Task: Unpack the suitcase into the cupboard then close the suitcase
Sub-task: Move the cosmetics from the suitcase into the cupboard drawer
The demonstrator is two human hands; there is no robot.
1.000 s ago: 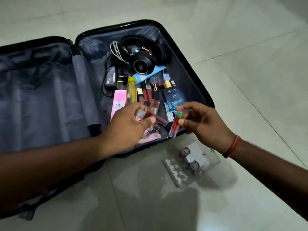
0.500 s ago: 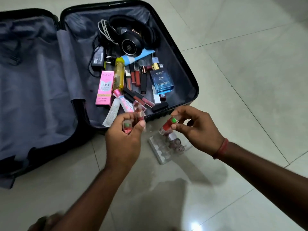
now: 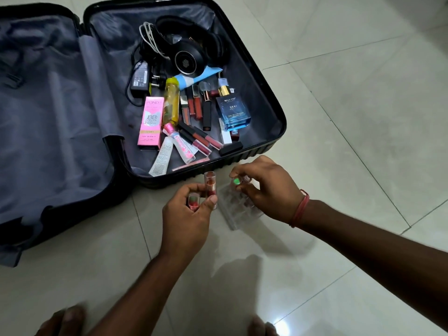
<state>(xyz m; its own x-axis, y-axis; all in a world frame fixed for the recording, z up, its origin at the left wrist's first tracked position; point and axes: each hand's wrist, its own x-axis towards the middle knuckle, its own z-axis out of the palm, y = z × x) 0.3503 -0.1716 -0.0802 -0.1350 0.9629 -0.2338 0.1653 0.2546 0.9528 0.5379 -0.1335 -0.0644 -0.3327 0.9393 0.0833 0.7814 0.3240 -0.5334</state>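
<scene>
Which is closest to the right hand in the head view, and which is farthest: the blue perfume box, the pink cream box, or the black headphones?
From the right hand:
1. Blue perfume box, in the suitcase, just beyond the hand.
2. Pink cream box, farther left in the suitcase.
3. Black headphones, at the suitcase's far end.

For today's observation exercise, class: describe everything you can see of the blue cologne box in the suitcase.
The blue cologne box is a small rectangular carton, apparently glossy card, dark blue at the top fading to lighter blue below. White print reads "BELLA VITA", "SKAI" and "EAU DE COLOGNE". It lies flat, face up, on the grey lining of the open suitcase, on the right of the clutter of cosmetics. Neither hand touches it.
</scene>
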